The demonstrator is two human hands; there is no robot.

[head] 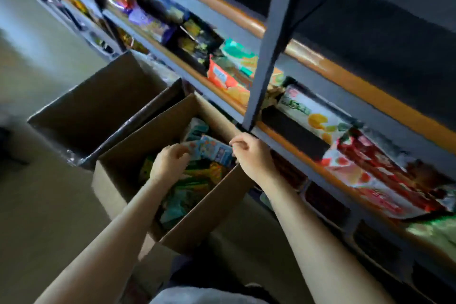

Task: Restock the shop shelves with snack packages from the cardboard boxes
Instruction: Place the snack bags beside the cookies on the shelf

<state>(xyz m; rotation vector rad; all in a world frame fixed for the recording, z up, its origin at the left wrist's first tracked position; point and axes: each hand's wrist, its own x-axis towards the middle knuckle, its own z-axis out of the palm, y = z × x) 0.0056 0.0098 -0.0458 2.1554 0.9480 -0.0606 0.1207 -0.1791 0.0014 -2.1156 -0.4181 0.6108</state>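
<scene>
An open cardboard box (197,217) stands on the floor below the shelves, filled with colourful snack packages (197,180). My left hand (170,161) reaches into the box and grips a light blue snack package (212,149) at its left end. My right hand (249,153) hovers at the package's right end, over the box's far corner, with its fingers curled; whether it touches the package is unclear. The shop shelves (291,136) run diagonally across the right side, holding several snack packs.
A second cardboard box (98,106), with nothing visible inside, stands to the left behind the first. A grey shelf upright (266,44) rises just above my right hand. Orange-edged shelf boards carry orange, white and red packs (345,155). Pale floor lies at the left.
</scene>
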